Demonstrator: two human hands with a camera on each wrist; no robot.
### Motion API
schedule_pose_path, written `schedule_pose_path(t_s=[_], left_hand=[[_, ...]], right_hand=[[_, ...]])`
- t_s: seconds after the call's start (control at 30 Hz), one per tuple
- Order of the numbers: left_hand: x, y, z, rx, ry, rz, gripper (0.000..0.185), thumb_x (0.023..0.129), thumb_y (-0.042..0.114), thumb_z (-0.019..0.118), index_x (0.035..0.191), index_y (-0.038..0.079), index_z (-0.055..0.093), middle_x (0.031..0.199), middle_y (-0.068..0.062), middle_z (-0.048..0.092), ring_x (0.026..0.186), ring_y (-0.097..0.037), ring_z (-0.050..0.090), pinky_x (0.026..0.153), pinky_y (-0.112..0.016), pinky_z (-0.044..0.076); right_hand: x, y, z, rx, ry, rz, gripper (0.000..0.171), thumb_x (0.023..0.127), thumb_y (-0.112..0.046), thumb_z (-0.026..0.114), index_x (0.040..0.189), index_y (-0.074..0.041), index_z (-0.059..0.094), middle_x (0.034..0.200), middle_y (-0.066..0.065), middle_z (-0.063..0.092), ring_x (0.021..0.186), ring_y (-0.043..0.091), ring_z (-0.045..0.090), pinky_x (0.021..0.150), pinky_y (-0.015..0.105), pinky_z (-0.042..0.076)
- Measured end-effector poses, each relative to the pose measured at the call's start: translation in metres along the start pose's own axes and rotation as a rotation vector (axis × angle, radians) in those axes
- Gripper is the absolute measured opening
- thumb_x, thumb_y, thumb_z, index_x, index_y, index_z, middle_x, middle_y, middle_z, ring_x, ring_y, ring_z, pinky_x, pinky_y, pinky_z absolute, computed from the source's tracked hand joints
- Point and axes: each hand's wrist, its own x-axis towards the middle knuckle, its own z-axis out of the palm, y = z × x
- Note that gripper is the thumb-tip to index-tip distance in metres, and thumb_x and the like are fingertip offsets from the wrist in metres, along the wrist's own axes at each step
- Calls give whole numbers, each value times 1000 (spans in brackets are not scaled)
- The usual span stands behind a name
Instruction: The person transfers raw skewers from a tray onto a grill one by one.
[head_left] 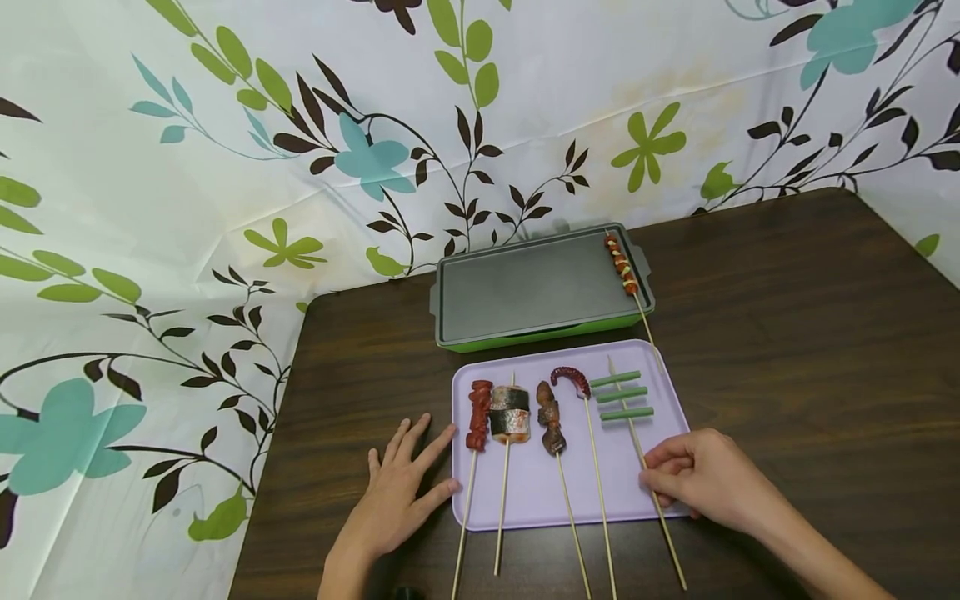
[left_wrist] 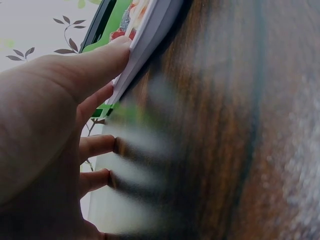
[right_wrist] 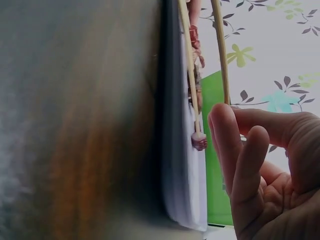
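Observation:
My right hand (head_left: 708, 477) pinches the bamboo stick of a skewer with several green stalk pieces (head_left: 624, 394) between thumb and fingers, near the right side of a lilac tray (head_left: 536, 500). In the right wrist view the pinched stick (right_wrist: 221, 50) runs up from the fingertips. My left hand (head_left: 393, 500) lies with fingers spread at the tray's left edge, its thumb touching the rim. On the tray lie a red meat skewer (head_left: 479, 417), a dark-skinned fish skewer (head_left: 510, 414), a brown meat skewer (head_left: 550, 421) and a tentacle skewer (head_left: 572, 377), their sticks overhanging the front.
Behind the tray stands a grey griddle (head_left: 525, 287) with a green base. A skewer of orange-red and pale pieces (head_left: 622, 265) lies along its right side, stick reaching over the tray. A leaf-patterned cloth (head_left: 525, 100) hangs behind the dark wooden table (head_left: 787, 333).

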Motion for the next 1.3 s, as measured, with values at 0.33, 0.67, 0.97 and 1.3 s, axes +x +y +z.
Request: schedule_pose_path(t_s=[0.33, 0.67, 0.97, 1.3], left_hand=[[0, 1, -1, 6, 2, -3, 66, 91, 58, 58, 151, 41, 35, 160, -10, 25, 145, -44, 15, 94, -84, 12], [0, 1, -1, 11, 10, -6, 66, 92, 58, 58, 151, 41, 35, 160, -10, 25, 145, -44, 16, 93, -84, 13], [0, 0, 0, 8, 15, 6, 66, 91, 58, 58, 151, 42, 34, 160, -10, 25, 145, -43, 15, 93, -84, 13], [-1, 1, 0, -8, 12, 3, 66, 92, 57, 59, 151, 41, 35, 160, -9, 24, 146, -43, 14, 93, -84, 12]], right_hand=[[0, -18, -7, 6, 4, -65, 22, 86, -20, 76, 95, 0, 71, 70, -1, 67, 54, 15, 61, 41, 30, 47], [18, -49, -32, -37, 31, -97, 32, 88, -23, 75, 105, 3, 71, 71, 1, 68, 60, 19, 64, 45, 32, 49], [62, -63, -61, -102, 64, -123, 30, 89, -21, 74, 105, 4, 71, 71, 4, 71, 63, 22, 66, 46, 35, 51], [101, -72, -73, -181, 97, -108, 25, 92, -16, 69, 104, 5, 71, 73, 4, 72, 70, 26, 69, 50, 34, 53]])
